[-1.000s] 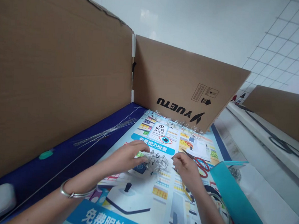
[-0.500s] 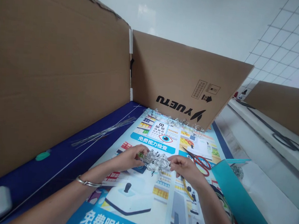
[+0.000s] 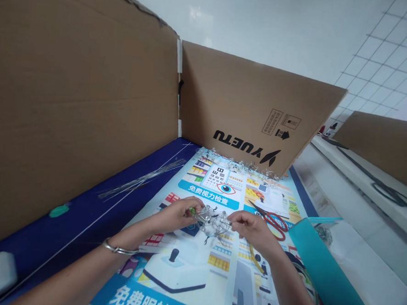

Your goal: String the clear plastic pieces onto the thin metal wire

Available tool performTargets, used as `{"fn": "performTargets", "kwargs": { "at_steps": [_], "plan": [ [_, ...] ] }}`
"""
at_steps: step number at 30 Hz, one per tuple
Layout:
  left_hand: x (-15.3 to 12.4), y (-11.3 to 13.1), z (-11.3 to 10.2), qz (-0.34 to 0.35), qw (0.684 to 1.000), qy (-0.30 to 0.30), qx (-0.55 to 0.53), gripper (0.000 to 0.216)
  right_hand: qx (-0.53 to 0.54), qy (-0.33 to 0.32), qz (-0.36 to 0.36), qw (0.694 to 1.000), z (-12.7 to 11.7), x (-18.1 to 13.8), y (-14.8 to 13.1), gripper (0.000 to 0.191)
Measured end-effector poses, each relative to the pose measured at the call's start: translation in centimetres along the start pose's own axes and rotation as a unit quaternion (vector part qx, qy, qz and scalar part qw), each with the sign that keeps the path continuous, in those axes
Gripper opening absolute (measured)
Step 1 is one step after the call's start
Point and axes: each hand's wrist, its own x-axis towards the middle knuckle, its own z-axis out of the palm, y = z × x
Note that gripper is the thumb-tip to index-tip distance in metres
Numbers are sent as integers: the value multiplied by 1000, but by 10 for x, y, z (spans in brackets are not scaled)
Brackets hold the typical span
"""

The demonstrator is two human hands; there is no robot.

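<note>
Between both hands is a tangled piece of thin silvery wire (image 3: 213, 222) with clear loops and small dark ends, held just over the printed poster. My left hand (image 3: 181, 213), a silver bangle on its wrist, pinches the wire piece's left end; a bit of green shows at its fingertips. My right hand (image 3: 250, 226) grips the right end between thumb and fingers. Right of that hand lie scissors (image 3: 275, 223) with orange-red handles. A yellow curved handle (image 3: 256, 259) pokes out beside my right forearm, its other parts hidden.
Cardboard panels (image 3: 258, 96) wall the left and far sides. Similar wire pieces (image 3: 239, 166) line the far panel's foot. Straight wires (image 3: 141, 181) and a green blob (image 3: 58, 211) lie left on blue cloth. A teal box (image 3: 324, 265) stands right, wire coil inside.
The wire piece has turned a little between my fingers, and its loops sit differently. Both hands stay almost in place.
</note>
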Motion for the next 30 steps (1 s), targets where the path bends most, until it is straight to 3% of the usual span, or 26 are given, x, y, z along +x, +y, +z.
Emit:
{"fn": "performTargets", "kwargs": {
  "at_steps": [5,9,11,15,21,24,30],
  "plan": [
    [-4,11,-12,11,997,-16,80,37,-61,-20,-56,996,7,0,-1,10],
    [-7,32,-16,21,990,61,125,28,-68,-19,-58,996,8,0,5,10],
    [-8,45,-11,3,988,75,134,21,-60,-25,-50,997,8,0,8,10],
    [-10,63,7,-24,990,35,132,22,-26,-36,-44,998,7,2,13,15],
    [-13,65,23,-68,971,30,225,21,-20,-40,-68,997,10,2,13,16],
    [-14,61,26,-104,974,37,198,21,-19,-46,-79,996,12,1,10,15],
    [-16,54,39,-155,988,-17,2,32,-20,-54,-77,995,14,-1,7,16]
  ]
}}
